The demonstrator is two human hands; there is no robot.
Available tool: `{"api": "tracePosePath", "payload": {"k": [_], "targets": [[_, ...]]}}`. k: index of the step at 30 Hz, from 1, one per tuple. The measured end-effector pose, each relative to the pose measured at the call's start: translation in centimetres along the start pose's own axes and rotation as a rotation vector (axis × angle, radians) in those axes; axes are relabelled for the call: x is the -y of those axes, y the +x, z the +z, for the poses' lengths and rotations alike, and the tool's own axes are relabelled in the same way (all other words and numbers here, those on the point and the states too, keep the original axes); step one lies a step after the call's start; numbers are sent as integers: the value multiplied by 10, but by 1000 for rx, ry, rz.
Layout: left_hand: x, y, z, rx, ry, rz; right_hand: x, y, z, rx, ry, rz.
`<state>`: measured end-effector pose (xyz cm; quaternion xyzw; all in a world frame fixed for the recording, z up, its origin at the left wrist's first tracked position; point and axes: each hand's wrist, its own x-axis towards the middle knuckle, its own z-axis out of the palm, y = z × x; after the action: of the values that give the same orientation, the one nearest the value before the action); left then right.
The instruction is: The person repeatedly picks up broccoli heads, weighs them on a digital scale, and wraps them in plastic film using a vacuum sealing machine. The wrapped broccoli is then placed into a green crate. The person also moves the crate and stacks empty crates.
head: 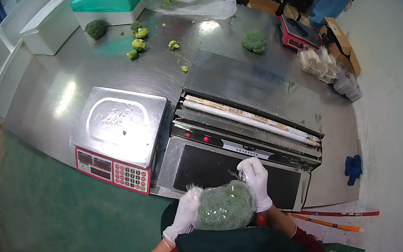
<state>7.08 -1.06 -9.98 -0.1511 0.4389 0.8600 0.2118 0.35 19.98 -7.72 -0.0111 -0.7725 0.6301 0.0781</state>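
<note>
Close to my chest I hold a broccoli head (225,206) covered in clear plastic film. My left hand (186,212), in a white glove, grips the film at its left side. On the opposite side my right hand (255,184), also gloved, pinches a gathered bit of film near the top edge. The broccoli sits just before the black plate (208,166) of a film wrapping machine (236,148), whose red light is lit. Rolls of film (247,116) lie in the machine's rear trough. How the film lies under the broccoli is hidden.
A red-framed weighing scale (122,126) stands left of the machine. Across the steel table (59,75) lie broccoli heads (254,41) and small yellowish florets (139,45). A foam box (105,16) with green film stands behind; bagged items (318,62) and a second scale (298,31) are right.
</note>
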Motion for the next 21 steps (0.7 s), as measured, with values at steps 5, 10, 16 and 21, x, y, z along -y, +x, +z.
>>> {"api": "tracePosePath", "payload": {"k": [5,10,16,21], "targets": [[-48,1,28,388,184,569,54,2,-1,94,116,-360],[-76,-11,43,903,190,-172,100,15,-22,89,-202,-904],[-92,21,60,1260,540,-64,87,30,-46,-350,-109,-812],[-35,44,12,1236,509,-271,113,32,2,779,83,-701]]}}
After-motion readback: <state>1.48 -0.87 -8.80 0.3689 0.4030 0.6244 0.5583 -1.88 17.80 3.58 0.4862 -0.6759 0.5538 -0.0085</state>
